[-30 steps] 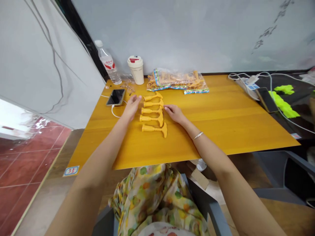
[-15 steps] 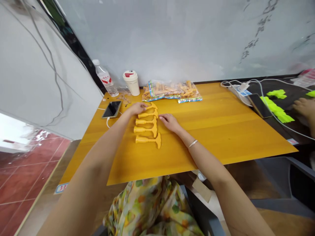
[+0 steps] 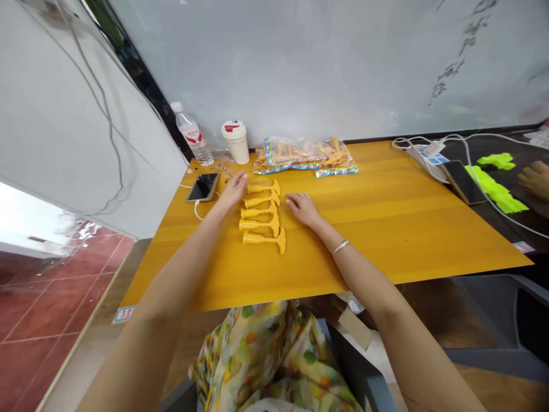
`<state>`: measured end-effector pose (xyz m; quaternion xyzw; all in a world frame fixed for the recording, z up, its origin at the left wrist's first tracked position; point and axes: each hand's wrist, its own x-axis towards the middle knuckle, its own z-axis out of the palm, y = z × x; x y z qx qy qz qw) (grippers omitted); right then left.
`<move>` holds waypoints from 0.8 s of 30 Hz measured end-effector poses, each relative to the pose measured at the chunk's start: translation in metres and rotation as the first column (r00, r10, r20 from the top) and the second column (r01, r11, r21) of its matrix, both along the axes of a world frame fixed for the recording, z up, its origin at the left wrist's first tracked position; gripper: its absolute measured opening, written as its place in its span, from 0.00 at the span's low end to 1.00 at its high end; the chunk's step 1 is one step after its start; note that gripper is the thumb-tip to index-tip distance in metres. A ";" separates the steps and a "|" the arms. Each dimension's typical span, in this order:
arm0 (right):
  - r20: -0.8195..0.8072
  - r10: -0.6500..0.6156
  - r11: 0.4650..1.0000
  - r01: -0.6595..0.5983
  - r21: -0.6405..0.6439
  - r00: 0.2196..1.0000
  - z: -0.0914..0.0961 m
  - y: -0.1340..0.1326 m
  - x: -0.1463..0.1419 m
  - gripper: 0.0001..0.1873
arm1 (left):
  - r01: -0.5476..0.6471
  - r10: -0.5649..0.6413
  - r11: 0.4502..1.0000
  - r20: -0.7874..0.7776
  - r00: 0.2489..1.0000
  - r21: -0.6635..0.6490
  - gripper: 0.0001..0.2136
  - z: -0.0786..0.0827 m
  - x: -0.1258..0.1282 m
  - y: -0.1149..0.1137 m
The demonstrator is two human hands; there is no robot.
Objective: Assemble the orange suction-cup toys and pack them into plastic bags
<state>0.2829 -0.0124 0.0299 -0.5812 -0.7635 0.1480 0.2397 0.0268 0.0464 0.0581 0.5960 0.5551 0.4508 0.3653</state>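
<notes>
Several yellow plastic toy hammers (image 3: 259, 225) lie in a column on the table, handles to the left and heads to the right. My left hand (image 3: 234, 190) is just left of the farthest hammer (image 3: 268, 187), apart from its handle end, fingers stretched out and holding nothing. To the right of the hammer heads, my right hand (image 3: 302, 208) rests low over the table with its fingers loosely extended and nothing visible in them. The nearest hammer (image 3: 268, 239) sits a little apart from the others.
Clear bags of yellow toys (image 3: 300, 155) lie by the whiteboard (image 3: 309, 68). A bottle (image 3: 193, 137), a lidded cup (image 3: 237, 143) and a charging phone (image 3: 203, 187) stand or lie at left. Rightward are a power strip (image 3: 429, 157), neon-yellow pieces (image 3: 493, 189) and another person's hand (image 3: 536, 178).
My left hand has let go of the farthest hammer and drawn away to its left. My right hand has shifted slightly away from the hammer heads. The view has moved a little.
</notes>
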 end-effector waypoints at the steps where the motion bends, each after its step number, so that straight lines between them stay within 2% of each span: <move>1: 0.028 -0.018 1.000 0.018 -0.002 0.999 0.000 0.000 0.001 0.22 | -0.028 0.031 0.999 0.078 0.996 -0.037 0.27 -0.002 -0.003 -0.012; 3: 0.076 -0.039 0.999 0.040 -0.018 0.996 0.000 -0.002 0.001 0.24 | -0.039 0.068 0.990 0.212 0.975 -0.138 0.30 -0.008 -0.008 -0.036; 6: 0.138 -0.023 0.998 0.030 -0.053 0.990 0.001 -0.006 -0.001 0.25 | -0.020 0.102 0.970 0.326 0.940 -0.243 0.34 -0.016 -0.014 -0.067; 11: 0.191 0.024 0.998 -0.011 -0.067 0.981 0.002 -0.013 -0.007 0.24 | 0.055 0.064 0.962 0.417 0.907 -0.268 0.37 -0.016 -0.008 -0.094; 15: 0.169 0.023 0.998 -0.011 -0.068 0.985 0.003 -0.014 -0.009 0.23 | 0.131 -0.006 0.958 0.437 0.899 -0.256 0.36 -0.012 0.001 -0.094; 24: 0.091 0.018 1.000 -0.015 -0.027 0.996 -0.002 -0.010 -0.007 0.20 | 0.132 -0.041 0.966 0.373 0.927 -0.221 0.37 -0.015 0.006 -0.072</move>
